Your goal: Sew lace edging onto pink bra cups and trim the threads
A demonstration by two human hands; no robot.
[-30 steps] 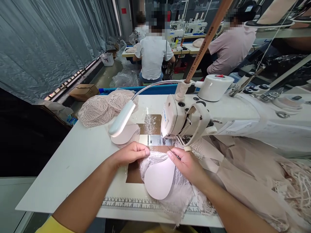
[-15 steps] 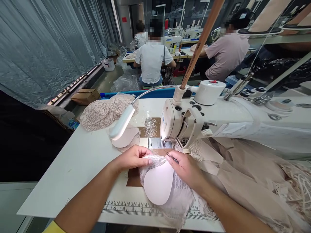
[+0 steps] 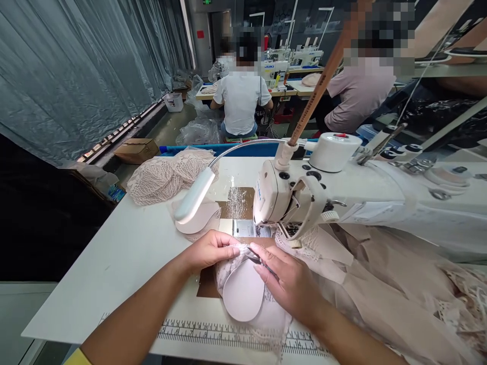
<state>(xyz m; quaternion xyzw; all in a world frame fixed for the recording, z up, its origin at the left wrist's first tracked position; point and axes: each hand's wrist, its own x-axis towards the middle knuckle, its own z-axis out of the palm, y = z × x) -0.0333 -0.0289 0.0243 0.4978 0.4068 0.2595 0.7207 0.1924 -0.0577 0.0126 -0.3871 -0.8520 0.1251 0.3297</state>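
Observation:
Pale lace fabric with a smooth, rounded white pad on it lies at the front of the sewing table. My left hand pinches the upper edge of this lace between thumb and fingers. In my right hand is a small dark pair of thread snips, held with the tips at the lace edge, close beside my left fingertips. Whether the blades touch the lace or a thread, I cannot tell. Just behind both hands is the needle area of the white sewing machine.
A lamp on a bendy neck hangs over another padded lace piece. Bundled lace sits at the back left, and beige fabric is heaped at right. A ruler strip runs along the front edge. Other people work at machines beyond.
My right hand has moved left and turned, bringing the snips to the lace edge by my left fingers. The lace and pad have shifted slightly left. My left hand keeps its pinch.

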